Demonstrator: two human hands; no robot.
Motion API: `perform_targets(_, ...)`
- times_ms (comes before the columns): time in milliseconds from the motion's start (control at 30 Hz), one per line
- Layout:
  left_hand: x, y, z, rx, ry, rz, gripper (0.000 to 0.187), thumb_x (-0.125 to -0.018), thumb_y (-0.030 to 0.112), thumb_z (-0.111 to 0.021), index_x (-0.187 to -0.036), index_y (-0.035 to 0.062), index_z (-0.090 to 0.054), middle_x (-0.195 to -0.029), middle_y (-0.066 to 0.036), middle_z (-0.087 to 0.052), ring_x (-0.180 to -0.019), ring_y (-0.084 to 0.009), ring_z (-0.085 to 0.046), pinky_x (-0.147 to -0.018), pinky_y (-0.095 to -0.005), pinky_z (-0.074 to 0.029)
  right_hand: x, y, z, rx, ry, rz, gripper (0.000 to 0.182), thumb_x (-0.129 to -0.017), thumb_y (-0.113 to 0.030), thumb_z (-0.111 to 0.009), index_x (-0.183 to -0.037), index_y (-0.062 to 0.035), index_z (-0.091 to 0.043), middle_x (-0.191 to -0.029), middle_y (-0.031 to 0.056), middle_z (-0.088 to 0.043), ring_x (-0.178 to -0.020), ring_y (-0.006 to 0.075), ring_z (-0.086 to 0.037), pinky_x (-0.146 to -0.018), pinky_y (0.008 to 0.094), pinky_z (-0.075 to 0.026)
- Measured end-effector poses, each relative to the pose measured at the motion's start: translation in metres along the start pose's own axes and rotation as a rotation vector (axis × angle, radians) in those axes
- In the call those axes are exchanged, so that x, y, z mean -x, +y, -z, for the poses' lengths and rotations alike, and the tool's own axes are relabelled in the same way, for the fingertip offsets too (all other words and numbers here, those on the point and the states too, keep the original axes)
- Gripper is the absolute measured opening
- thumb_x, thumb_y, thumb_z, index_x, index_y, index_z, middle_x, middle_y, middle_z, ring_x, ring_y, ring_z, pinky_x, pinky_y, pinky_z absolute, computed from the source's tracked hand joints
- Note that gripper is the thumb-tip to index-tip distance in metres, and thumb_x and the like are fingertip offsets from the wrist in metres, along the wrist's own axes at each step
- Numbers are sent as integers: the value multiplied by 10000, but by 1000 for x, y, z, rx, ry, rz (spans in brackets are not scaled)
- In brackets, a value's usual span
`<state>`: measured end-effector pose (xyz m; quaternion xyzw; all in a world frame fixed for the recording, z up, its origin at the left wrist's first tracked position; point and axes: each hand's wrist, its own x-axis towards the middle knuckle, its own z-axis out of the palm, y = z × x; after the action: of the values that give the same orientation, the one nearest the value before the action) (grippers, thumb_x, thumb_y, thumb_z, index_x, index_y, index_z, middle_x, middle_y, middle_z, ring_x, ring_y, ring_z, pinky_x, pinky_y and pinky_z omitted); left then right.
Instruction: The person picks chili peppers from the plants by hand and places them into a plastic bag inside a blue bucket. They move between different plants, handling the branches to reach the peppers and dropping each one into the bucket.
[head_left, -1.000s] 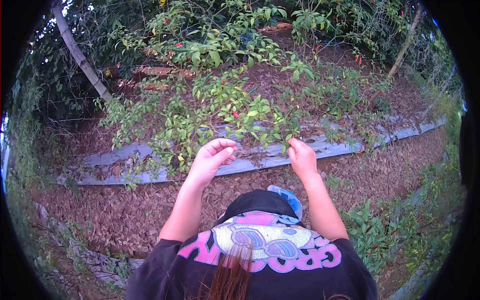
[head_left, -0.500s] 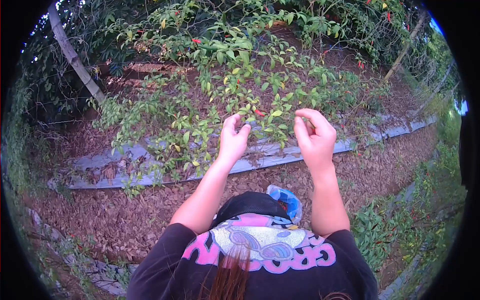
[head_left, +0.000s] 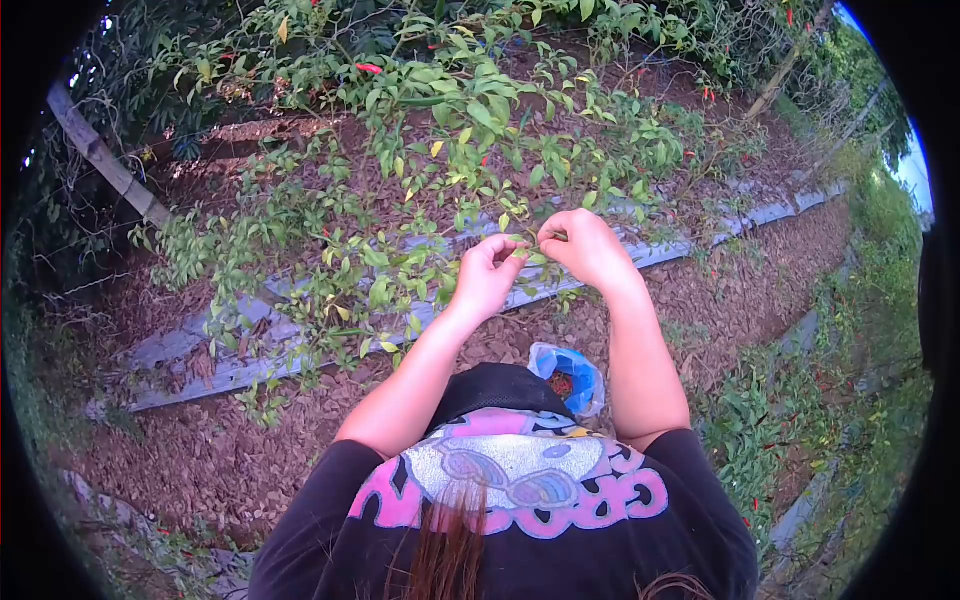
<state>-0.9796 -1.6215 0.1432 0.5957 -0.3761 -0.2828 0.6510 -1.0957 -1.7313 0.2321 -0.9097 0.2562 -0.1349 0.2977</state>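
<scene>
A leafy twig [head_left: 527, 258] of the chilli bush [head_left: 440, 130] sits pinched between the left hand [head_left: 487, 275] and right hand [head_left: 588, 248], both in a narrow grip. Below lie bark mulch [head_left: 200, 450] and a grey plastic strip [head_left: 220, 365]. A blue bag [head_left: 568, 375] is partly hidden.

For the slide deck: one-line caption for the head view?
Both hands, left hand and right hand, meet at a chili plant sprig above a blue bag.
</scene>
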Motion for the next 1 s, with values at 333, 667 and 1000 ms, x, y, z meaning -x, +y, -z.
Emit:
perform_targets(333,9,-1,7,-134,-135,-167,116,-830,27,-586,-945,36,-595,-855,-14,-591,-782,-98,-527,-733,-253,-436,13,23,2,-509,-294,-9,104,-790,-88,-607,-857,-10,-627,-736,-11,-607,-696,56,-515,-646,240,-424)
perform_targets(667,19,12,5,-307,-192,-326,78,-775,21,-593,-850,41,-586,-849,-70,-578,-880,-253,-498,-801,-349,-392,6,55,-15,-849,-578,53,125,-772,-50,-580,-885,-37,-631,-752,-31,-579,-679,42,-484,-621,203,-384)
perform_targets(1000,20,17,2,-375,-298,-298,33,-773,35,-589,-800,49,-577,-805,-62,-554,-842,-256,-492,-790,-346,-382,12,91,-25,-1284,-852,38,154,-762,-165,-660,-841,-49,-598,-713,-19,-509,-535,37,-378,-431,188,-233)
